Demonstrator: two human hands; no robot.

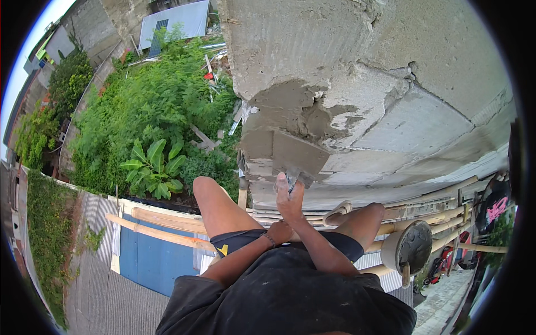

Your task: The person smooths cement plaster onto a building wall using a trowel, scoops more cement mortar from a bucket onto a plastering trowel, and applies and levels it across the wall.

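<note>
My right hand (290, 198) grips a trowel, its wide metal blade (296, 152) lying against wet grey mortar (282, 106) on the lower left part of a grey block wall (410, 120). My left hand (279, 232) sits low between my legs, close beside the right wrist, with curled fingers partly hidden; what it holds, if anything, I cannot make out. At my right, by the knee, a round container (395, 257) holds dark grey mortar and a tool with a wooden handle (406, 274).
I am on bamboo poles (153, 229) high up; a sandal (338, 214) shows by my right leg. Below lie a blue sheet roof (151, 259), corrugated roofing (92, 268), greenery (145, 95) and a leaning white panel (184, 25). Dark and red objects (497, 204) crowd the far right.
</note>
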